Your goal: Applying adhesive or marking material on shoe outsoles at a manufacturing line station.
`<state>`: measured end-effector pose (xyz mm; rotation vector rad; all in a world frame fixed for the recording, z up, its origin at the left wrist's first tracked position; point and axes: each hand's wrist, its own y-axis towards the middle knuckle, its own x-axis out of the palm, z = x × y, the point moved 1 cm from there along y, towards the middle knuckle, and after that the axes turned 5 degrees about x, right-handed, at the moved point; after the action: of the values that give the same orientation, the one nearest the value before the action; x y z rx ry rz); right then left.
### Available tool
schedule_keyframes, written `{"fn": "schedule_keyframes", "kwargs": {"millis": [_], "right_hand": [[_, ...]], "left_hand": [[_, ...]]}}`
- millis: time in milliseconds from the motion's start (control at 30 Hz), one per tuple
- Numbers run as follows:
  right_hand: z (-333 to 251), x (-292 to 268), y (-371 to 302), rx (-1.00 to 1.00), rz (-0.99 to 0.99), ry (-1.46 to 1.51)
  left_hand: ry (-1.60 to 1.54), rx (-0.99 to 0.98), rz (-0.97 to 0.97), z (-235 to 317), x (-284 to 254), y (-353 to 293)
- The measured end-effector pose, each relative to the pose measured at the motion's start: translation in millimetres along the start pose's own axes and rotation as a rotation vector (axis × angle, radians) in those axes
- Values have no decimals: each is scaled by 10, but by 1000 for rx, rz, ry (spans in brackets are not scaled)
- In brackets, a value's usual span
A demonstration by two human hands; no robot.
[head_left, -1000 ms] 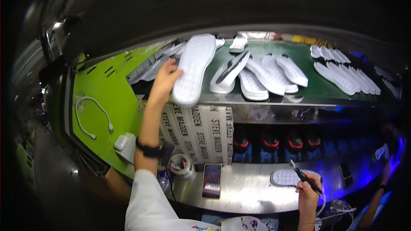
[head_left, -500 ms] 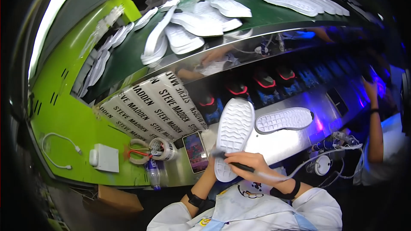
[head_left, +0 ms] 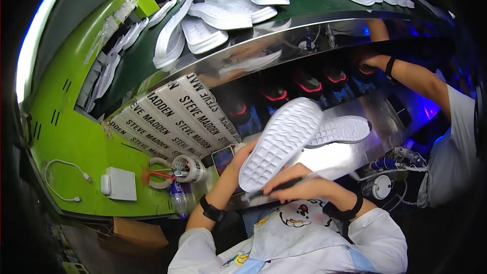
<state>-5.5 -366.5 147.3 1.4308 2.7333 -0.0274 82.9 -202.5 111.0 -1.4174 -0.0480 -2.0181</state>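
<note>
A white shoe sole point(head_left: 284, 137) with wavy, blocky tread stands tilted in front of me, tread toward me. My left hand point(head_left: 247, 151) grips its left edge; most of the fingers are hidden behind it. In my right hand point(head_left: 299, 185) is a dark-handled brush point(head_left: 284, 186), its blurred head close to the sole's lower end. Whether the brush touches the sole, I cannot tell. A second white sole point(head_left: 345, 129) lies tread up on the metal work surface point(head_left: 350, 155), partly behind the held one.
Several white soles point(head_left: 218, 15) lie on the green belt point(head_left: 297, 12). Beyond my bench, dark shoes with red-lit rims point(head_left: 309, 83) stand in a row. A co-worker's arm point(head_left: 421, 78) reaches there from the right. Tape rolls point(head_left: 187, 168), a phone point(head_left: 223, 158) and a bottle point(head_left: 177, 200) are left.
The held sole has tipped over to the right, its top end covering part of the second sole. My brush has come down to its lower end. A co-worker's arm has reached toward the dark shoes.
</note>
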Motion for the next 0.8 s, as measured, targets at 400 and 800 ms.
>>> {"fn": "schedule_keyframes", "kwargs": {"millis": [400, 800], "right_hand": [[-135, -564, -395, -124, -29, -376], [87, 106, 66, -353, 513, -432]], "left_hand": [[429, -572, -108, 54, -174, 333], [-500, 412, -415, -562, -99, 335]]}}
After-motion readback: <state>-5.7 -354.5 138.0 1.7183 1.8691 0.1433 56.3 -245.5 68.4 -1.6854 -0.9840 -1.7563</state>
